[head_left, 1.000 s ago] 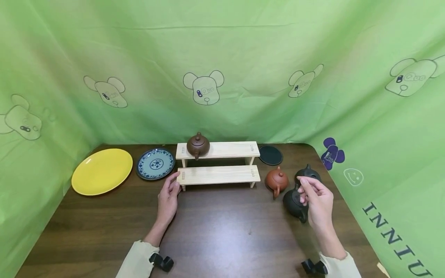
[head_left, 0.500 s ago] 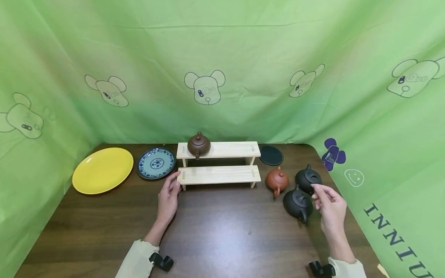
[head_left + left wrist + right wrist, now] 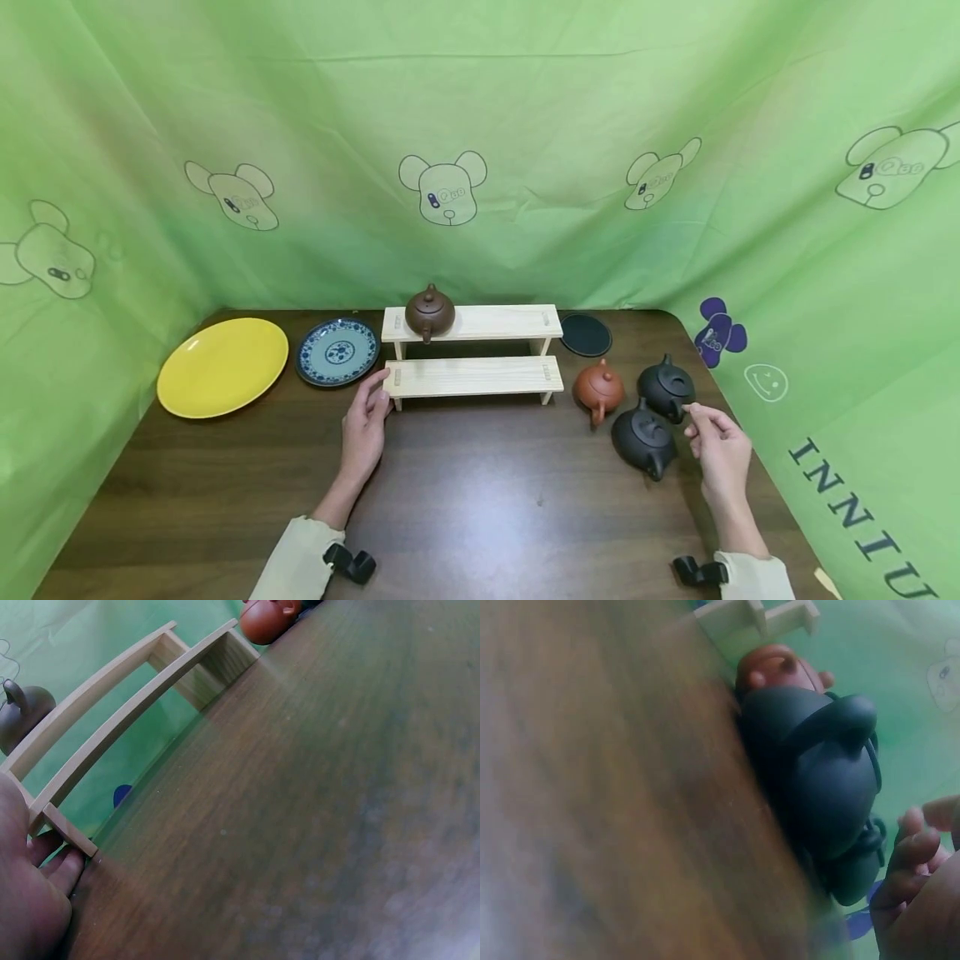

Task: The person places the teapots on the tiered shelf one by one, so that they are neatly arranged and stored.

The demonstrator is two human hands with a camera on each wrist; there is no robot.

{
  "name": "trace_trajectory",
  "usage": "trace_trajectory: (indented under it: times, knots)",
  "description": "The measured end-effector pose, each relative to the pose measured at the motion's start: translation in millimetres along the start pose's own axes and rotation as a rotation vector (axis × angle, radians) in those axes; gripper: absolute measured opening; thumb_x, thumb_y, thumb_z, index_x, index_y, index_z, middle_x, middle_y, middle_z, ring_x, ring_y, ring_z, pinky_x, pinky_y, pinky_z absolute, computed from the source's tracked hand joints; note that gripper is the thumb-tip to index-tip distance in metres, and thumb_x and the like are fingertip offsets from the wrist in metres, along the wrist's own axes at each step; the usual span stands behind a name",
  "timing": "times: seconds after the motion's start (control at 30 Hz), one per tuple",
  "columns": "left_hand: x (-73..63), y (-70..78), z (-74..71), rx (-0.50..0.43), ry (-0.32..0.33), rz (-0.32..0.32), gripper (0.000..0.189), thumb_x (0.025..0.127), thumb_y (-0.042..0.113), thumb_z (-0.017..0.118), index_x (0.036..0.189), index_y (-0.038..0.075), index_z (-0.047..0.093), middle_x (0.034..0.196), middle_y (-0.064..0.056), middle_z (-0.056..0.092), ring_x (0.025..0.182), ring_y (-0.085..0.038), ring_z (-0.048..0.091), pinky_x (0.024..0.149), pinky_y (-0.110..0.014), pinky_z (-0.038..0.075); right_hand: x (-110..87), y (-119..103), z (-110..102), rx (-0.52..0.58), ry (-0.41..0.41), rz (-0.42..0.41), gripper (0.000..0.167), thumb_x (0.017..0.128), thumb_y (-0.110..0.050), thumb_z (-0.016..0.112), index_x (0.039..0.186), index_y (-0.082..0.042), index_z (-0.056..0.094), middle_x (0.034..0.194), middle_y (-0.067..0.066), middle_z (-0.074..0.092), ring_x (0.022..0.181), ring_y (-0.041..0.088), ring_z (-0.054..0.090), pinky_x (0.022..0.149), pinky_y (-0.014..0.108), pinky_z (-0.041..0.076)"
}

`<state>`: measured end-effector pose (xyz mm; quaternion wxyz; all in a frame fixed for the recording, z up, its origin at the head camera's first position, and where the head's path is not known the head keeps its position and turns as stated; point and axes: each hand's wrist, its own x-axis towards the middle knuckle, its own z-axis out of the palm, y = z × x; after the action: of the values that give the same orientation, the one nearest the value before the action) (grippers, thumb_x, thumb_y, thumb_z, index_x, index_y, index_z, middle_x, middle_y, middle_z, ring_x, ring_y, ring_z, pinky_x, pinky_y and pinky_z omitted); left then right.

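My left hand point(image 3: 363, 437) holds the left end of a two-tier pale wooden stand point(image 3: 472, 379); in the left wrist view its fingers point(image 3: 64, 870) reach behind the lower tier's leg. A dark brown teapot point(image 3: 430, 312) sits at the left of the upper tier. Two black teapots stand close together at the right: a front one point(image 3: 641, 437) and a rear one point(image 3: 663, 383). My right hand point(image 3: 722, 454) has loosely bent fingers, their tips right at the rear black teapot's handle. In the right wrist view, nothing shows between those fingers point(image 3: 915, 851).
A reddish-brown teapot point(image 3: 598, 390) stands between the wooden stand and the black teapots. Behind it lies a dark round coaster point(image 3: 586, 335). On the left are a blue patterned plate point(image 3: 337, 354) and a yellow plate point(image 3: 221, 367). A green curtain point(image 3: 480, 100) encloses the table's back and sides.
My right hand has moved right from above the black teapots, then slightly lower to the rear one's handle. My left hand stays at the wooden stand.
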<state>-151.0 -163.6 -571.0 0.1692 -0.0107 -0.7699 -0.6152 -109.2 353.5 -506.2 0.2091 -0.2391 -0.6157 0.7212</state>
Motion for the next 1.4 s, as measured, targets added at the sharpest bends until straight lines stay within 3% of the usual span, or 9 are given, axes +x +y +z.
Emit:
trace_trajectory:
  times: [0.13, 0.23, 0.43, 0.5, 0.57, 0.83, 0.97, 1.23, 1.4]
  knots:
    - [5.1, -19.9, -1.0, 0.018, -0.005, -0.075, 0.037, 0.117, 0.023, 0.058, 0.154, 0.025, 0.065, 0.109, -0.001, 0.081, 0.081, -0.009, 0.062, 0.077, -0.026, 0.05, 3.5, 5.3, -2.8, -0.031, 0.004, 0.07, 0.014, 0.107, -0.009, 0.073, 0.095, -0.015, 0.071, 0.061, -0.006, 0.06, 0.048, 0.003, 0.049, 0.044, 0.016, 0.036]
    - [6.1, -28.0, -1.9, 0.005, -0.017, -0.106, 0.038, 0.117, 0.023, 0.059, 0.154, 0.029, 0.064, 0.113, -0.003, 0.081, 0.082, -0.013, 0.063, 0.078, -0.026, 0.05, 5.7, 8.2, -5.3, -0.058, -0.003, 0.117, 0.012, 0.108, -0.013, 0.073, 0.103, -0.016, 0.063, 0.061, -0.007, 0.058, 0.046, 0.002, 0.046, 0.044, 0.016, 0.034]
    - [3.0, -8.4, -1.9, 0.019, -0.015, -0.117, 0.038, 0.118, 0.02, 0.056, 0.155, 0.024, 0.063, 0.127, -0.008, 0.081, 0.107, -0.016, 0.07, 0.091, -0.021, 0.052, 7.2, 10.2, -7.7, -0.11, -0.034, 0.15, 0.017, 0.112, -0.024, 0.068, 0.108, -0.014, 0.055, 0.062, -0.008, 0.053, 0.047, 0.001, 0.041, 0.043, 0.017, 0.031]
    - [2.6, -6.2, -2.2, 0.016, -0.013, -0.112, 0.038, 0.118, 0.02, 0.056, 0.155, 0.022, 0.063, 0.129, -0.01, 0.08, 0.114, -0.016, 0.071, 0.094, -0.019, 0.052, 7.8, 11.5, -8.1, -0.133, -0.045, 0.15, 0.017, 0.112, -0.026, 0.068, 0.106, -0.015, 0.057, 0.063, -0.008, 0.052, 0.048, 0.001, 0.042, 0.043, 0.017, 0.032]
    - [3.6, -14.3, -2.3, 0.009, -0.01, -0.085, 0.038, 0.118, 0.023, 0.056, 0.155, 0.023, 0.064, 0.128, -0.011, 0.08, 0.112, -0.014, 0.071, 0.092, -0.019, 0.053, 9.4, 13.8, -9.4, -0.164, -0.056, 0.146, 0.017, 0.112, -0.028, 0.069, 0.101, -0.016, 0.061, 0.063, -0.008, 0.053, 0.049, 0.001, 0.043, 0.044, 0.017, 0.033]
    - [6.6, -24.1, -1.8, -0.046, -0.031, -0.143, 0.039, 0.118, 0.022, 0.056, 0.156, 0.027, 0.062, 0.139, -0.011, 0.076, 0.13, -0.021, 0.069, 0.103, -0.023, 0.054, 11.5, 17.2, -11.9, -0.275, -0.164, 0.076, 0.025, 0.112, -0.029, 0.068, 0.09, -0.024, 0.078, 0.065, -0.008, 0.052, 0.052, 0.001, 0.042, 0.045, 0.017, 0.033]
    - [4.8, -17.9, -2.1, -0.003, -0.024, -0.117, 0.039, 0.118, 0.023, 0.055, 0.156, 0.025, 0.062, 0.137, -0.013, 0.077, 0.127, -0.024, 0.071, 0.1, -0.025, 0.054, 9.0, 16.5, -11.2, -0.281, -0.208, 0.05, 0.029, 0.114, -0.032, 0.066, 0.09, -0.028, 0.083, 0.064, -0.008, 0.048, 0.047, 0.0, 0.035, 0.044, 0.02, 0.027]
    - [0.9, 0.1, -1.2, 0.028, 0.001, -0.075, 0.037, 0.118, 0.025, 0.055, 0.154, 0.023, 0.065, 0.132, -0.017, 0.078, 0.119, -0.016, 0.072, 0.095, -0.021, 0.054, 7.3, 17.7, -11.1, -0.284, -0.237, -0.002, 0.03, 0.115, -0.029, 0.064, 0.094, -0.028, 0.085, 0.065, -0.009, 0.048, 0.048, 0.0, 0.034, 0.046, 0.026, 0.024]
    - [-3.1, 20.8, -0.3, 0.025, -0.001, -0.09, 0.038, 0.118, 0.02, 0.054, 0.154, 0.015, 0.063, 0.137, -0.025, 0.074, 0.127, -0.03, 0.071, 0.102, -0.034, 0.058, 10.2, 18.3, -11.8, -0.228, -0.256, 0.004, 0.031, 0.115, -0.023, 0.064, 0.093, -0.025, 0.085, 0.065, -0.009, 0.052, 0.047, 0.0, 0.033, 0.051, 0.035, 0.016]
